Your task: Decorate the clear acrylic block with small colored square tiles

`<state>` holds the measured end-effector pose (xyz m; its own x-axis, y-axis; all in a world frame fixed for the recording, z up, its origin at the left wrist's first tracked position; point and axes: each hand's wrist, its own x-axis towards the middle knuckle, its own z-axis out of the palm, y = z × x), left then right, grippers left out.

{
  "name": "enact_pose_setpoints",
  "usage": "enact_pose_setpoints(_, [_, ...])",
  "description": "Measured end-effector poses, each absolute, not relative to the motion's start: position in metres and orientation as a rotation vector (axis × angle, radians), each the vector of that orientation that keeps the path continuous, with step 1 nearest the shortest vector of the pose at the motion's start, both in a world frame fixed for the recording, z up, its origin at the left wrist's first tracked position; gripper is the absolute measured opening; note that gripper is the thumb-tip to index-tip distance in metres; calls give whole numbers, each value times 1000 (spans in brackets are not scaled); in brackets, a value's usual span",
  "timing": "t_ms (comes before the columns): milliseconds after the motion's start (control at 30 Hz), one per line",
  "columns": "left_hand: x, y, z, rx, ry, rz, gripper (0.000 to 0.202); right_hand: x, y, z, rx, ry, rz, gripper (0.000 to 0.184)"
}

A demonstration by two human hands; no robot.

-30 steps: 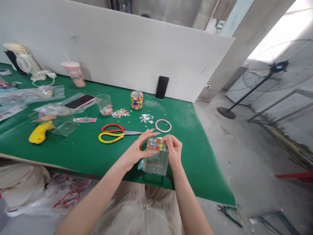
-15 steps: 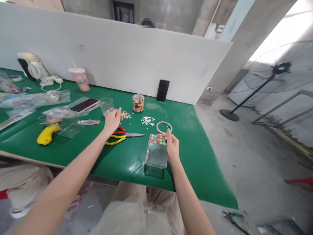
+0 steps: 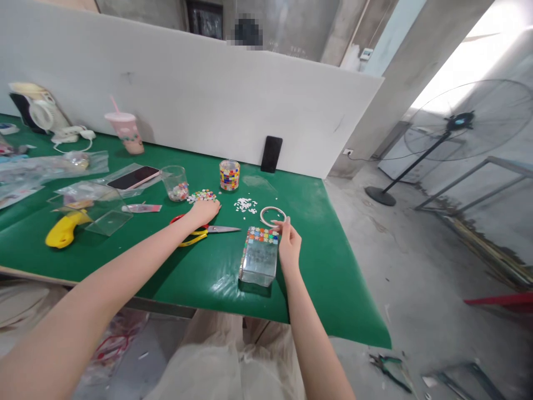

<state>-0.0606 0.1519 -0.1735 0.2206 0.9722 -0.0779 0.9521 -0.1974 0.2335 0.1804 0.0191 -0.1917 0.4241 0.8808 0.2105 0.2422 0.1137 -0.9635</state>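
My left hand (image 3: 206,211) lies palm down at the near edge of a pile of small multicoloured mosaic tiles (image 3: 202,195), its fingers reaching out and partly hidden. Behind that wrist stands a clear plastic cup (image 3: 175,180) with more tiles in its bottom. Red-and-yellow-handled scissors (image 3: 222,229) lie partly under my left forearm, blades pointing right. My right hand (image 3: 290,243) is closed on the far right edge of a clear square box (image 3: 260,262), which has rows of coloured tiles along its far end and left side. A pale ring (image 3: 264,214) lies just beyond my right fingers.
White tile bits (image 3: 245,205) and a tile-covered round jar (image 3: 230,176) are farther back. A black phone (image 3: 271,154) leans on the white partition (image 3: 208,100). Leftward are a pink-edged phone (image 3: 134,178), a pink tumbler (image 3: 126,133), a yellow tool (image 3: 66,229) and plastic bags.
My left hand has come down from beside the cup to the tile pile, uncovering the cup. My right hand still holds the box, which has tipped slightly. The view has shifted right.
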Motion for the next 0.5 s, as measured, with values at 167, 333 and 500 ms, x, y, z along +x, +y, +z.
enact_pose_setpoints(167, [-68, 160, -173, 2229, 1773, 167, 33, 210, 48, -198, -1574, -1366, 464, 29])
enact_pose_setpoints(333, [-60, 156, -174, 2088, 1788, 289, 34, 215, 62, -205, -1752, -1672, 332, 31])
enact_pose_setpoints(500, [-56, 150, -163, 1872, 1810, 516, 33, 205, 69, -214, -1905, -1755, 194, 32])
